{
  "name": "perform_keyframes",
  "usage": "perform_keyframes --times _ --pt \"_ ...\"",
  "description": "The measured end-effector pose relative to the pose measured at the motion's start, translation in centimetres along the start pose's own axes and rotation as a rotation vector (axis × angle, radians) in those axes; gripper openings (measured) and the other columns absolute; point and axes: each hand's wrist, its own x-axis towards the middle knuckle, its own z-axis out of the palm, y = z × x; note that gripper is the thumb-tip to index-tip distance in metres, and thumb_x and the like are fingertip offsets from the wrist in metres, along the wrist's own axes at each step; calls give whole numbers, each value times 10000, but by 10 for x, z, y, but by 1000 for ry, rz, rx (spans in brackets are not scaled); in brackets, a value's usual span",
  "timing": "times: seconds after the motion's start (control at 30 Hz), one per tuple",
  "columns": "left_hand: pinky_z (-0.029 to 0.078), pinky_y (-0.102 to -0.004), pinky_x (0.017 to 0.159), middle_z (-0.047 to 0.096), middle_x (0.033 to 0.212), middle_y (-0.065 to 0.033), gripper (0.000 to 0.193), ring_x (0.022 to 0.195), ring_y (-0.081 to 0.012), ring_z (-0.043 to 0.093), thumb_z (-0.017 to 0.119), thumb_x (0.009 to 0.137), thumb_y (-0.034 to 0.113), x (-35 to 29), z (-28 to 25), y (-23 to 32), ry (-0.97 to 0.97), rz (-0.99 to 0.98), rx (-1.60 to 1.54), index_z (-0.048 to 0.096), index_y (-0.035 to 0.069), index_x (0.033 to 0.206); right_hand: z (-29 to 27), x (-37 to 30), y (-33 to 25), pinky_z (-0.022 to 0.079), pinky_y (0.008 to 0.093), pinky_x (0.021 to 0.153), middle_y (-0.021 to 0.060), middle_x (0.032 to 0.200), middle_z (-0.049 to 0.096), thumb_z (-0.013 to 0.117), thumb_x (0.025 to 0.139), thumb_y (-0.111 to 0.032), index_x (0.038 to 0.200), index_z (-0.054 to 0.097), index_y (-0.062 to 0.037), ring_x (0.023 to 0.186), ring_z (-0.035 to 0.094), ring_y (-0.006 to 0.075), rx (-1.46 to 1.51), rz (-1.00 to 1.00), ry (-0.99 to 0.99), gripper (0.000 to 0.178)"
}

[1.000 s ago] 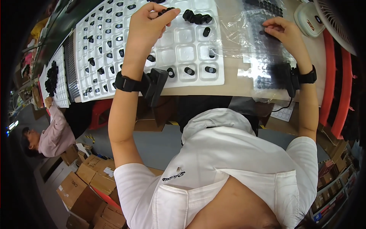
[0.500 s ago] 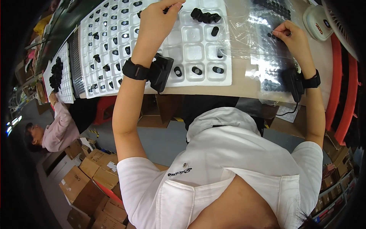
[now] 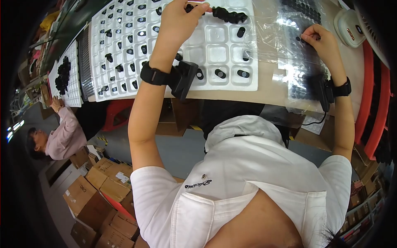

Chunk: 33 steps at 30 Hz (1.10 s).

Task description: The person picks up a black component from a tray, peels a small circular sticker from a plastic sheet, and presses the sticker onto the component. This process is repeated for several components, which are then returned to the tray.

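Observation:
My left hand (image 3: 182, 20) is over the white moulded tray (image 3: 194, 82). Its fingers are closed on a small black oval part (image 3: 189, 8), partly hidden by the hand. Just right of those fingers, a heap of black parts (image 3: 229, 15) lies across the tray cells. Single black oval parts (image 3: 243, 74) sit in many other cells. On the right, my right hand (image 3: 324, 41) pinches at a small black disc (image 3: 298, 38) above a clear plastic sheet (image 3: 285, 62) bearing rows of black discs (image 3: 304, 12).
A white fan (image 3: 349, 29) stands at the far right, beside a red chair (image 3: 368, 95). Another person in a pink top (image 3: 64, 132) sits at the left by a tray with a black heap (image 3: 63, 76). Cardboard boxes (image 3: 87, 198) are stacked at lower left.
The whole view has shifted slightly, with the tray appearing further right. My left hand remains over the tray with the black part, and my right hand stays at the sheet, still pinching.

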Motion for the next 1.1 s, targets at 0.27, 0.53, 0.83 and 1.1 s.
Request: perform_keyframes --times 0.27,0.53,0.83,1.1 --pt "270 -151 391 558 772 -102 163 444 -38 372 484 800 107 -28 -16 14 -276 -322 -684 513 2 921 6 -4 -7 350 186 550 -1 655 503 572 704 -42 708 529 -2 584 421 72 75 -71 93 59" --pt "229 -131 379 520 818 -87 280 439 -23 314 458 822 138 -53 -5 22 -249 -391 -938 434 -12 1058 1 4 -2 349 182 574 -1 669 503 561 718 -61 717 521 1 600 430 74 14 38 -57 73" --pt "221 -131 374 475 749 -27 261 417 -15 271 487 807 180 -72 2 39 -448 -395 -1055 453 -6 988 -19 2 -40 371 226 732 64 870 529 524 744 -55 726 518 -6 830 483 134 506 74 -139 52" --pt "210 -152 378 443 629 -5 322 411 -16 266 520 785 276 -83 23 61 -418 -323 -1091 469 -2 939 -32 -38 -159 399 346 803 174 931 498 508 693 62 696 510 33 916 506 280 711 -401 -21 29"
